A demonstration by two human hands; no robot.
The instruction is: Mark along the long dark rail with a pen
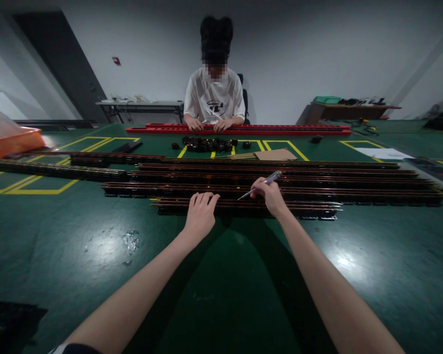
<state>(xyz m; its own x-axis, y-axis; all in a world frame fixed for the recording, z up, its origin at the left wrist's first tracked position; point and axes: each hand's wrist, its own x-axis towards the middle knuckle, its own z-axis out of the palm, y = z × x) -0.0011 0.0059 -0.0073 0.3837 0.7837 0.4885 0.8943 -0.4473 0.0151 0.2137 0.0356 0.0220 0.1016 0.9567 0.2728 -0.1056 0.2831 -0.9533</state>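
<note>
Now, your right hand (268, 194) has its grip closed round the handle of a slim, screwdriver-like tool (272, 177), which slants down to the left so that its tip ends at the nearest strip (299, 208); whether the tip touches or stands just above, you cannot tell from this view. That strip lies across the green bench (96, 275) in front of you, on the near side of a row of longer dark strips (369, 189). Your left hand (201, 214) rests palm down with its fingers bent over the strip's top, to the left of the tip; whether its grip pinches the strip or merely lies on it does not show. To work well, bear down evenly with the left so the strip is unlikely to slide or twist when the tool presses, and leave those fingers out of the tip's path in case it slips. Seat the tip fully before you add force, then use short, light pushes from the wrist. Such a long, thin piece may swing at its ends or nudge its neighbours if you shove. The dark finish probably makes the seat hard to see, so lean closer before you press.
</note>
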